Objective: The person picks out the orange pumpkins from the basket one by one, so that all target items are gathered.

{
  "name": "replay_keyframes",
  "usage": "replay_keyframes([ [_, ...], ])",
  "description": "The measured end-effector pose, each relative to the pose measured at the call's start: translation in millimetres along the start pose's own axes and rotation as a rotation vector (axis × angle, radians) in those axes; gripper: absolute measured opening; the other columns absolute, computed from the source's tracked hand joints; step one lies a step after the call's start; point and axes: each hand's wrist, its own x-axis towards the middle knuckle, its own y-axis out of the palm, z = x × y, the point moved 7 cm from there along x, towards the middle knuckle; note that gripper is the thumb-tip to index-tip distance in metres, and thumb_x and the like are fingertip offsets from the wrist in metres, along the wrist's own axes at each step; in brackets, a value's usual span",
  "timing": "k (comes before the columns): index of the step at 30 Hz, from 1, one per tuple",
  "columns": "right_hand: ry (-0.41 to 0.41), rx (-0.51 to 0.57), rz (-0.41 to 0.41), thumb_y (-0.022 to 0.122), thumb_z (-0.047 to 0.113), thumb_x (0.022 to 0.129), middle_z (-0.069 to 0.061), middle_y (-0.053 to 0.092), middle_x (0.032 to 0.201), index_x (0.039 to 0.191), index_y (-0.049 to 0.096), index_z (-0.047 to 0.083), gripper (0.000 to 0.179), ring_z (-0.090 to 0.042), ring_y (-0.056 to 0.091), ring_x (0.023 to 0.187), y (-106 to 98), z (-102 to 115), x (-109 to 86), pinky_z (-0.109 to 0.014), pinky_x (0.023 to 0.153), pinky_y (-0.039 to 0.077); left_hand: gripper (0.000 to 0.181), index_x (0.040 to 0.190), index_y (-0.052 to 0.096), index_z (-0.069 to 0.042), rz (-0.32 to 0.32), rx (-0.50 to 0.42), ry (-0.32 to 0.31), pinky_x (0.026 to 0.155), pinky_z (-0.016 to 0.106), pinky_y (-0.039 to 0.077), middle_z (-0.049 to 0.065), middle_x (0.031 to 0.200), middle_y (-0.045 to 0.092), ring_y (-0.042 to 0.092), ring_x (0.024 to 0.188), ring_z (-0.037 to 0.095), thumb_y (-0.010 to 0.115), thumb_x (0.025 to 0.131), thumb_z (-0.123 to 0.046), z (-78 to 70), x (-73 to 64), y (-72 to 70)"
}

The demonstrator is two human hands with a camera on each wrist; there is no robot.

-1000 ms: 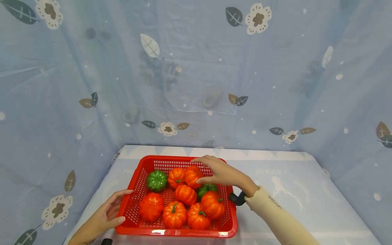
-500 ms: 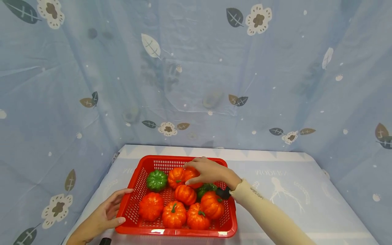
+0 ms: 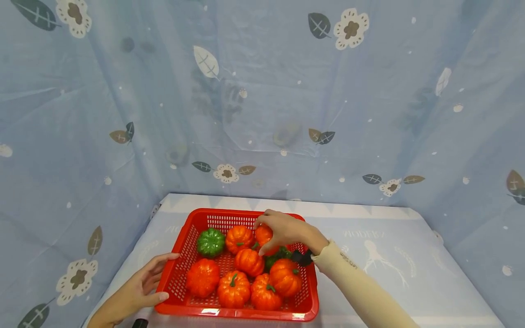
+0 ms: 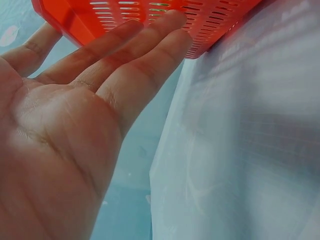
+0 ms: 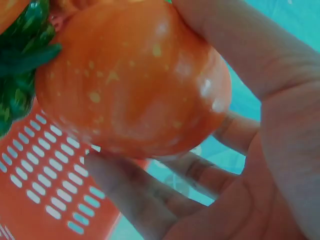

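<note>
My right hand (image 3: 285,230) grips an orange pumpkin (image 3: 264,235) at the back right of the red basket (image 3: 229,313). Up close in the right wrist view, thumb and fingers wrap opposite sides of that pumpkin (image 5: 132,82), with a green one (image 5: 20,75) beside it. My left hand (image 3: 137,291) rests against the basket's left side, thumb near the front corner. In the left wrist view its fingers lie nearly straight along the slotted wall. Around the gripped pumpkin are an orange pumpkin (image 3: 239,239), a smaller one (image 3: 249,262) and a green one partly hidden under my wrist.
Several more pumpkins lie in the basket: a green one (image 3: 211,242) at back left, a red-orange one (image 3: 203,278) at left, others along the front. The basket stands on a cloth-covered table (image 3: 369,291), with patterned blue curtains (image 3: 262,114) behind and at both sides.
My right hand came left and down onto the orange pumpkin, closed its fingers round it, then shifted slightly right with it, away from the neighbouring pumpkin. My left hand stayed at the basket's side.
</note>
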Motion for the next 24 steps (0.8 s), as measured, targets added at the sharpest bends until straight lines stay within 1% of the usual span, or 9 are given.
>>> replay_keyframes([
  [4,-0.016,-0.002,0.009,0.092,0.043,0.075,0.005,0.058,0.120,0.130,0.063,0.018,0.068,-0.016,0.055,0.107,-5,-2,-6.9,-0.037,0.096,0.050,0.071,0.157,0.029,-0.009,-0.013,0.006,-0.020,0.093,0.039,0.057,0.031,0.154,0.034,0.056,0.126,0.023,0.068,0.097,-0.008,-0.1,-0.9,-0.3],
  [7,-0.006,-0.007,0.009,0.093,0.043,0.074,0.005,0.057,0.119,0.133,0.061,0.017,0.072,-0.016,0.055,0.107,-8,-5,-12.2,-0.039,0.096,0.050,0.072,0.157,0.030,-0.009,-0.025,0.018,-0.033,0.093,0.039,0.057,0.031,0.153,0.034,0.054,0.128,0.027,0.069,0.097,-0.009,0.6,-1.5,-0.5],
  [9,0.010,-0.008,0.010,0.093,0.042,0.074,0.003,0.055,0.118,0.134,0.062,0.015,0.073,-0.018,0.055,0.105,-10,-7,-15.6,-0.040,0.096,0.051,0.071,0.157,0.031,-0.009,-0.026,0.024,-0.029,0.094,0.037,0.057,0.030,0.154,0.035,0.054,0.128,0.025,0.069,0.096,-0.009,0.3,-0.9,-0.5],
  [11,0.029,-0.012,0.015,0.093,0.042,0.074,0.000,0.054,0.118,0.135,0.063,0.015,0.074,-0.020,0.055,0.103,-12,-9,-18.8,-0.041,0.095,0.051,0.071,0.157,0.032,-0.010,-0.021,0.027,-0.015,0.095,0.033,0.056,0.030,0.154,0.035,0.055,0.128,0.019,0.068,0.096,-0.007,-0.3,-0.2,-0.5],
  [14,0.033,-0.018,0.014,0.094,0.039,0.074,-0.002,0.056,0.119,0.136,0.063,0.013,0.073,-0.021,0.056,0.105,-12,-12,-22.2,-0.042,0.096,0.051,0.071,0.157,0.032,-0.010,-0.005,0.023,0.010,0.096,0.031,0.054,0.030,0.153,0.035,0.057,0.126,0.013,0.067,0.095,-0.003,-1.0,0.3,-0.2],
  [19,-0.005,-0.039,-0.029,0.093,0.041,0.075,0.000,0.059,0.121,0.134,0.063,0.011,0.073,-0.020,0.056,0.109,-13,-14,-25.9,-0.041,0.099,0.051,0.071,0.157,0.031,-0.009,0.007,0.019,0.029,0.095,0.032,0.055,0.032,0.152,0.034,0.058,0.124,0.013,0.066,0.096,-0.002,-0.3,-0.4,-0.4],
  [24,-0.041,-0.005,-0.106,0.089,0.047,0.077,0.002,0.057,0.129,0.140,0.061,0.015,0.077,-0.018,0.056,0.113,-20,-17,-29.0,-0.040,0.099,0.050,0.069,0.156,0.032,-0.010,0.001,0.018,0.033,0.095,0.033,0.055,0.032,0.152,0.035,0.058,0.125,0.017,0.065,0.096,-0.002,-0.1,-0.5,-0.7],
])
